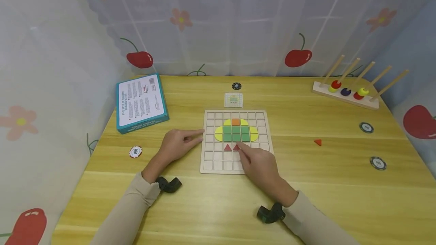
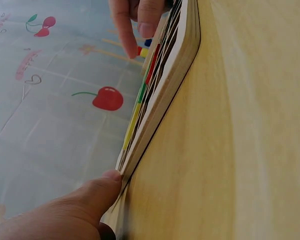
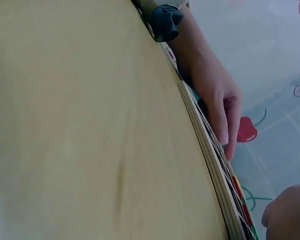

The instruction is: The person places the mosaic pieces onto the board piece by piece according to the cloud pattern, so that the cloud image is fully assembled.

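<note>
A square wooden grid board [image 1: 218, 166] lies mid-table with flat coloured pieces on it. Green squares [image 1: 236, 129] fill its middle, with yellow rounded pieces [image 1: 218, 134] around them and an orange square [image 1: 235, 122] above. Below sits a red triangle [image 1: 227, 148], beside a second red triangle [image 1: 235, 148] partly covered by a fingertip. My right hand [image 1: 260, 165] is over the board's lower right, index finger at that second triangle, thumb apart from it. My left hand [image 1: 177, 144] touches the board's left edge with straight thumb and finger; its thumb [image 2: 102, 192] shows at the board's edge.
Above the board lie a small pattern card [image 1: 233, 100] and a black chip [image 1: 236, 86]. A teal box [image 1: 141, 101] stands left, near a red-white chip [image 1: 135, 152]. At right are a loose red triangle [image 1: 318, 142], two dark chips [image 1: 366, 127] and a peg rack [image 1: 345, 95] with beads.
</note>
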Demonstrator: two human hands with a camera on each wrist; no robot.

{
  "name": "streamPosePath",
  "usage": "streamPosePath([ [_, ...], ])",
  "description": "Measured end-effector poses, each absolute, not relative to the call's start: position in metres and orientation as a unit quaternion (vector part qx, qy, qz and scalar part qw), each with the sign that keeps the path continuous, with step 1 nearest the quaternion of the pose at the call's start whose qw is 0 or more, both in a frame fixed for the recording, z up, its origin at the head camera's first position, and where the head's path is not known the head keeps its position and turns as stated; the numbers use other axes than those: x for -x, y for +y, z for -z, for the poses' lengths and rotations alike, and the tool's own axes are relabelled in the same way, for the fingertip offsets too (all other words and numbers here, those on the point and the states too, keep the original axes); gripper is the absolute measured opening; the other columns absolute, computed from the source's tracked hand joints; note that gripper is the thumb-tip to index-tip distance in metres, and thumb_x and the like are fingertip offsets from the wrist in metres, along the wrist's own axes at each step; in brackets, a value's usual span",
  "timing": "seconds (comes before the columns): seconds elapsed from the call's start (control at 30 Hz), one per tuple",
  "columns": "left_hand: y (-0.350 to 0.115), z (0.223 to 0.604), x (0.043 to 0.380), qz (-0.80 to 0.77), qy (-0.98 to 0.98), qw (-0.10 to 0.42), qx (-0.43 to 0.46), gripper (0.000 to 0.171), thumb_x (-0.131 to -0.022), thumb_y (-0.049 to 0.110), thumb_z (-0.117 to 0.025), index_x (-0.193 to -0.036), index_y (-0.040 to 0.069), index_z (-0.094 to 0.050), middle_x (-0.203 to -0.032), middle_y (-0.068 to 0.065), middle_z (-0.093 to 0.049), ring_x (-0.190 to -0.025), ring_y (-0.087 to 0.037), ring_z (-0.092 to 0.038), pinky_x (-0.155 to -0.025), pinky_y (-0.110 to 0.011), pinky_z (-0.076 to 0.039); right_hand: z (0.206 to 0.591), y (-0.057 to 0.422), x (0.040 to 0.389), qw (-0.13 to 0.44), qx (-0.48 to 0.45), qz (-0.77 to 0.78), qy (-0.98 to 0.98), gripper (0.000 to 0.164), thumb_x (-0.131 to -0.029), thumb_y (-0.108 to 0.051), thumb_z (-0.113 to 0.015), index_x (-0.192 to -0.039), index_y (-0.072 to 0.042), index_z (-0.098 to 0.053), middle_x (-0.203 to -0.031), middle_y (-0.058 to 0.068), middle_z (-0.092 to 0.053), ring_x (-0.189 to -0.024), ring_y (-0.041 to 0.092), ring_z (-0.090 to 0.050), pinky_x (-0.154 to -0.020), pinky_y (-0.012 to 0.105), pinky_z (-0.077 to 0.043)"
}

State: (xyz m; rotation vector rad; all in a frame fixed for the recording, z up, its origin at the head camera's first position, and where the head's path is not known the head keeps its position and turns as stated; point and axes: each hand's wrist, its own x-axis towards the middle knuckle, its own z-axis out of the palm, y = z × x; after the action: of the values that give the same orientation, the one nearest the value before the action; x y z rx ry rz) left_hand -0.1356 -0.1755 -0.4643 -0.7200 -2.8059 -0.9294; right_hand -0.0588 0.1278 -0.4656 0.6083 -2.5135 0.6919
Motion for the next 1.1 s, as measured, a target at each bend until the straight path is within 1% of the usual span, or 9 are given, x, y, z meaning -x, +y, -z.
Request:
streamPosePath([
  [0.07,-0.176,0.465,0.136,0.304,-0.921,0.051,0.236,0.031,-0.096,0.041,-0.073,-0.125,0.032,-0.076,-0.051,0.013,-0.037,-0.050,-0.004,-0.032,-0.051,-0.028,-0.028,0.466,0.135,0.060,0.246,-0.221,-0.264,-0.906,0.027,-0.092,-0.012,-0.073,-0.119,-0.009,-0.078,-0.063,0.001,-0.065,-0.047,0.005,-0.036,-0.042,0.021,-0.027],
  [0.17,-0.175,0.465,0.136,0.304,-0.921,0.053,0.239,0.030,-0.096,0.041,-0.073,-0.125,0.032,-0.076,-0.051,0.013,-0.037,-0.050,-0.004,-0.032,-0.051,-0.028,-0.028,0.466,0.152,0.062,0.271,-0.206,-0.285,-0.896,0.027,-0.091,-0.009,-0.072,-0.117,-0.006,-0.078,-0.053,-0.006,-0.050,-0.046,0.004,-0.031,-0.042,0.022,-0.024],
  [0.27,-0.175,0.465,0.136,0.304,-0.919,0.053,0.244,0.030,-0.096,0.041,-0.073,-0.125,0.031,-0.076,-0.051,0.013,-0.038,-0.050,-0.005,-0.033,-0.051,-0.028,-0.028,0.466,0.177,0.062,0.280,-0.165,-0.291,-0.900,0.028,-0.091,-0.007,-0.071,-0.118,-0.005,-0.077,-0.053,-0.010,-0.040,-0.044,0.003,-0.029,-0.041,0.023,-0.024],
  [0.43,-0.175,0.464,0.136,0.303,-0.919,0.052,0.247,0.030,-0.096,0.041,-0.073,-0.125,0.031,-0.076,-0.051,0.013,-0.039,-0.050,-0.005,-0.034,-0.051,-0.029,-0.029,0.465,0.227,0.061,0.255,-0.072,-0.274,-0.925,0.029,-0.094,-0.011,-0.071,-0.122,-0.005,-0.074,-0.055,-0.008,-0.042,-0.044,0.006,-0.031,-0.041,0.027,-0.027],
  [0.53,-0.175,0.464,0.135,0.303,-0.920,0.054,0.244,0.030,-0.096,0.041,-0.073,-0.125,0.031,-0.076,-0.052,0.013,-0.039,-0.050,-0.005,-0.034,-0.051,-0.029,-0.029,0.461,0.258,0.060,0.242,-0.026,-0.254,-0.936,0.028,-0.097,-0.014,-0.069,-0.123,-0.004,-0.074,-0.054,-0.006,-0.042,-0.043,0.006,-0.029,-0.041,0.028,-0.026],
  [0.67,-0.176,0.465,0.135,0.303,-0.921,0.055,0.239,0.030,-0.096,0.041,-0.073,-0.124,0.031,-0.076,-0.052,0.013,-0.040,-0.050,-0.006,-0.035,-0.051,-0.028,-0.029,0.455,0.289,0.058,0.227,0.034,-0.229,-0.946,0.029,-0.098,-0.019,-0.069,-0.122,-0.003,-0.073,-0.053,-0.003,-0.042,-0.042,0.010,-0.030,-0.042,0.030,-0.025],
  [0.77,-0.176,0.465,0.134,0.303,-0.922,0.053,0.236,0.030,-0.096,0.041,-0.073,-0.124,0.032,-0.076,-0.052,0.013,-0.041,-0.050,-0.006,-0.036,-0.051,-0.029,-0.029,0.452,0.301,0.057,0.196,0.070,-0.218,-0.954,0.033,-0.100,-0.025,-0.067,-0.122,-0.001,-0.072,-0.053,-0.001,-0.043,-0.044,0.015,-0.033,-0.042,0.031,-0.024],
  [0.9,-0.176,0.465,0.135,0.302,-0.922,0.053,0.236,0.031,-0.096,0.043,-0.072,-0.125,0.032,-0.075,-0.051,0.014,-0.041,-0.050,-0.005,-0.035,-0.051,-0.029,-0.030,0.450,0.308,0.056,0.168,0.090,-0.211,-0.959,0.034,-0.102,-0.029,-0.064,-0.118,-0.001,-0.073,-0.052,0.000,-0.043,-0.044,0.019,-0.036,-0.042,0.033,-0.025],
  [1.1,-0.175,0.464,0.136,0.301,-0.922,0.052,0.236,0.032,-0.096,0.042,-0.072,-0.126,0.031,-0.075,-0.050,0.014,-0.041,-0.049,-0.006,-0.034,-0.050,-0.029,-0.030,0.450,0.310,0.055,0.154,0.083,-0.210,-0.962,0.030,-0.102,-0.028,-0.064,-0.112,-0.001,-0.074,-0.050,0.000,-0.042,-0.043,0.018,-0.037,-0.043,0.033,-0.025],
])
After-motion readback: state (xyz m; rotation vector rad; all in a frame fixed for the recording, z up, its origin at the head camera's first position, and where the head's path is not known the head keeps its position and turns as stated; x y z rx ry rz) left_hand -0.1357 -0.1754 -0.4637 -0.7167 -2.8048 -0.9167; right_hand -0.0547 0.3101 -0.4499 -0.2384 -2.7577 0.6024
